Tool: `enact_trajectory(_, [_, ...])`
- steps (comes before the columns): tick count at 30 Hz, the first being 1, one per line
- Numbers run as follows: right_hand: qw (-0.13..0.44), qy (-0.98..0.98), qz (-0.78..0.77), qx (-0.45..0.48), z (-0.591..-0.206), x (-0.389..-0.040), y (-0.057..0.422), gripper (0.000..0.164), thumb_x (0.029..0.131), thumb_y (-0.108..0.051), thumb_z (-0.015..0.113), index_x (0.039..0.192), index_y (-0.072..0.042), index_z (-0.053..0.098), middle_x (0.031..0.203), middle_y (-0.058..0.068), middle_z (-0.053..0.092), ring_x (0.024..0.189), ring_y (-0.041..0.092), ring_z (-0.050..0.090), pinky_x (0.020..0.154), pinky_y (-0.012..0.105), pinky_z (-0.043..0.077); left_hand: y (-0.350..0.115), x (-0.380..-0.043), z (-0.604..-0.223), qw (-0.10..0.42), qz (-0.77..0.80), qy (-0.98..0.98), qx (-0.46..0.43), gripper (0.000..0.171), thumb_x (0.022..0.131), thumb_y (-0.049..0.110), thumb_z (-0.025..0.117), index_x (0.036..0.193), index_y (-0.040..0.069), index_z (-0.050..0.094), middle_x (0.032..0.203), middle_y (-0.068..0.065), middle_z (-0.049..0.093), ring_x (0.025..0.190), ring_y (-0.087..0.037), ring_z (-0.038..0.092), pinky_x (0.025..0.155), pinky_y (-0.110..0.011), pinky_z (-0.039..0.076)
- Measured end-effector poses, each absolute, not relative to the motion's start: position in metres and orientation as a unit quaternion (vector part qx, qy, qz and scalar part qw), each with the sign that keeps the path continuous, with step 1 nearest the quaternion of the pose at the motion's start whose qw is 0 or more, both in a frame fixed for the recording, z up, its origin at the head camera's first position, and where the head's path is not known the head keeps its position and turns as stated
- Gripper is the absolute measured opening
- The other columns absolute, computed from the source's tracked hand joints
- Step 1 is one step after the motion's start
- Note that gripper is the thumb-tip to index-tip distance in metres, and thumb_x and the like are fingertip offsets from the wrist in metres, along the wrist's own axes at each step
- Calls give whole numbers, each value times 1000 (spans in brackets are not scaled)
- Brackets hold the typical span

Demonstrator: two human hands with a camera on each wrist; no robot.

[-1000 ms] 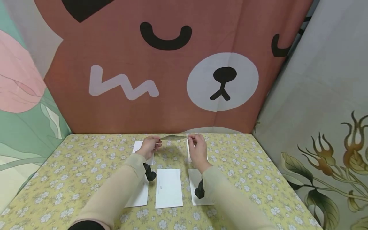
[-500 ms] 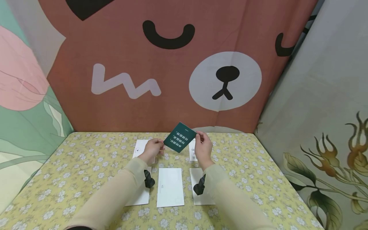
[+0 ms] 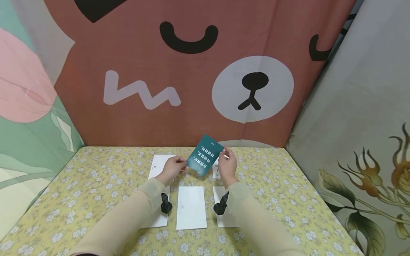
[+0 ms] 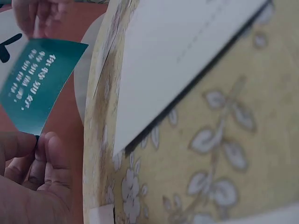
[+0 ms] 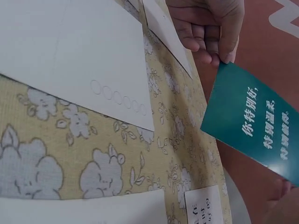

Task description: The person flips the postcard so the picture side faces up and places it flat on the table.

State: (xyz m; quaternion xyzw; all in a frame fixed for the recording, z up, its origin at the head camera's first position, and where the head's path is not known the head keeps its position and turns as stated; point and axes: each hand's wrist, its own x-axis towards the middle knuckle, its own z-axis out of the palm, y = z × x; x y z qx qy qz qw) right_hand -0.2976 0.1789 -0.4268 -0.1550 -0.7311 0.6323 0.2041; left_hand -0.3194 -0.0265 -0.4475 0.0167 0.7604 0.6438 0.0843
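A teal card (image 3: 205,156) with white printed characters is held up over the back of the table, turned cornerwise with its printed side towards the head camera. My left hand (image 3: 172,168) pinches one corner between thumb and fingers, as the left wrist view shows at the card's lower end (image 4: 28,122). At the opposite corner, my right hand (image 3: 227,166) holds the card by its edge. Behind the hands lie a white card (image 3: 157,164) at the back left and another with dark print (image 3: 216,173) at the back right, both partly covered.
In the front row, a white card (image 3: 192,208) lies in the middle, with others at left (image 3: 159,218) and right (image 3: 224,218) partly under the forearms. A row of small circles marks one white card (image 5: 93,56). The flowered tablecloth (image 3: 272,199) reaches the bear-print curtain (image 3: 144,128).
The teal card was nearly edge-on; it has swung up to show its printed face, then tilted a little further. Both hands keep hold of it and have shifted slightly right in view.
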Motion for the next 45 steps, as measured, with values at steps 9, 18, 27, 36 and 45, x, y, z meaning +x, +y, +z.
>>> enact_trajectory(9, [102,-750,642,-122,-434,-298,170,59,105,-9,45,161,1,29,154,23,43,121,37,57,80,34,50,-34,-316,-451,124,616,777,35,16,104,4,57,117,-3,65,101,-17,66,88,-28,66,74,-36,55])
enact_trajectory(18, [18,-743,659,-111,-446,-298,158,66,103,-12,49,163,-2,25,159,22,36,137,40,48,108,49,46,-39,-315,-450,148,582,798,59,36,103,6,60,139,0,58,97,-16,70,80,-25,65,67,-35,52])
enact_trajectory(27, [-68,-725,678,-102,-451,-303,152,68,103,-13,51,164,-6,23,166,16,30,149,38,31,121,52,26,-45,-316,-450,164,557,812,60,53,99,3,63,151,0,49,74,-11,64,66,-20,53,65,-33,46])
enact_trajectory(36, [-73,-716,683,-121,-448,-308,153,66,104,-14,52,163,-3,24,167,20,25,149,44,29,120,56,25,-49,-308,-447,180,532,825,59,60,96,1,67,152,-3,46,73,-11,67,63,-17,54,67,-31,49])
enact_trajectory(45, [-78,-738,661,-109,-452,-319,158,65,103,-14,53,163,-5,29,163,21,32,148,41,32,118,55,30,-47,-306,-447,201,509,834,71,60,96,4,66,151,-7,44,81,-10,71,65,-16,57,60,-29,48])
